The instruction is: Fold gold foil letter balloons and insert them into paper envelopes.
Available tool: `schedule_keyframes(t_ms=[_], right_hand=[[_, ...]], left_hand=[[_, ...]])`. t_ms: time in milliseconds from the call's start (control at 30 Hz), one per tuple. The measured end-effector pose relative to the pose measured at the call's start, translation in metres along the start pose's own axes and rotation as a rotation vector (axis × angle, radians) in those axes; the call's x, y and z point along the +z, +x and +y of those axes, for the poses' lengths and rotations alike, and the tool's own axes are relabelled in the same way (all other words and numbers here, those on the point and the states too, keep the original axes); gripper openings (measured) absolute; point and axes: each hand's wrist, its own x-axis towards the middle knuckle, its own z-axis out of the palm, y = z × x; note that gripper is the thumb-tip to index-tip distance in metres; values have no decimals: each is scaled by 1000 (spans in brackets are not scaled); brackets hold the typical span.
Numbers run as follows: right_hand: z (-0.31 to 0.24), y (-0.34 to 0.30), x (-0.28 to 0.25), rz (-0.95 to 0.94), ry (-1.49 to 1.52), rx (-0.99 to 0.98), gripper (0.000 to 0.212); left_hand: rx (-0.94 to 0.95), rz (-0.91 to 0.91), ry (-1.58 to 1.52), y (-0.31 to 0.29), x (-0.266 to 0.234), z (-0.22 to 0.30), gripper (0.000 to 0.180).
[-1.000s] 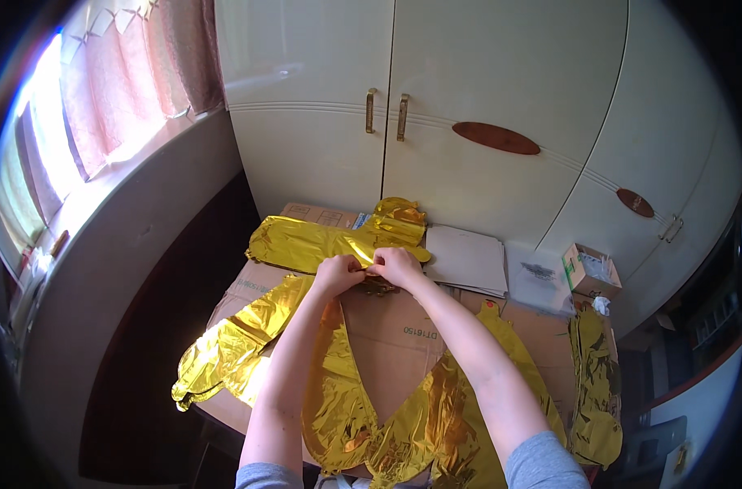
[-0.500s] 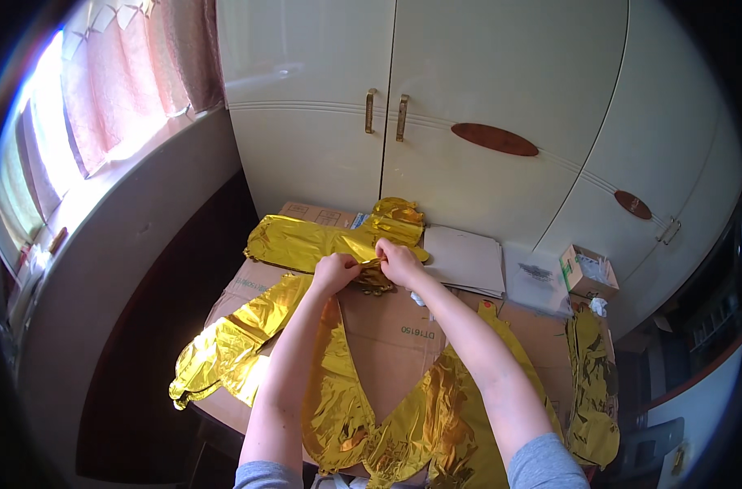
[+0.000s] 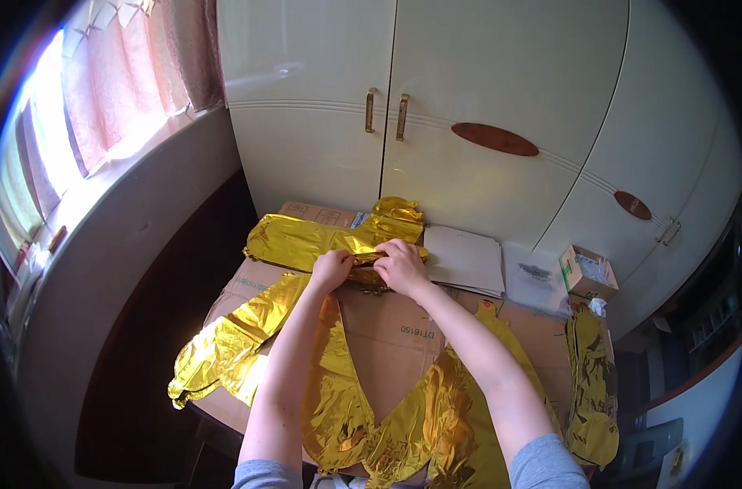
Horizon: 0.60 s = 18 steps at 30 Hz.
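Both my hands are over the far middle of a cardboard-covered table. My left hand (image 3: 331,271) has its fingers closed on the edge of a flat gold foil balloon (image 3: 364,275). Just to its right, my right hand (image 3: 402,267) pinches the same crinkled foil, its fingers bent. Directly behind the hands lies another stretch of flat gold foil (image 3: 289,240), with a rounded end piece (image 3: 397,213) beyond it. Under and between my forearms spreads a big V-shaped gold foil balloon (image 3: 338,407). Where the held piece ends is hidden by my hands.
Shiny gold foil (image 3: 224,350) hangs over the table's left edge, and stacked gold foil pieces (image 3: 591,391) lie along the right edge. Grey-white card sheets (image 3: 465,259), a clear plastic bag (image 3: 538,281) and a small open box (image 3: 589,273) stand at the back, before a white cabinet (image 3: 485,73).
My right hand has rolled over slightly, its fingers reaching left across the foil. My left hand has shifted very little. The foil between them lies flatter.
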Motion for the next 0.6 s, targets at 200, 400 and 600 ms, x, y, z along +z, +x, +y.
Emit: schedule_keyframes(t_ms=[200,400,600], right_hand=[[-6,15,3,-32,133,234,11],[-3,19,8,-45,113,290,16],[-9,27,15,-176,173,558,18]], left_hand=[[-36,-1,-35,-3,-2,0,33],[-47,-72,-34,-7,-10,12,37],[-38,-38,-21,-6,-4,7,38]])
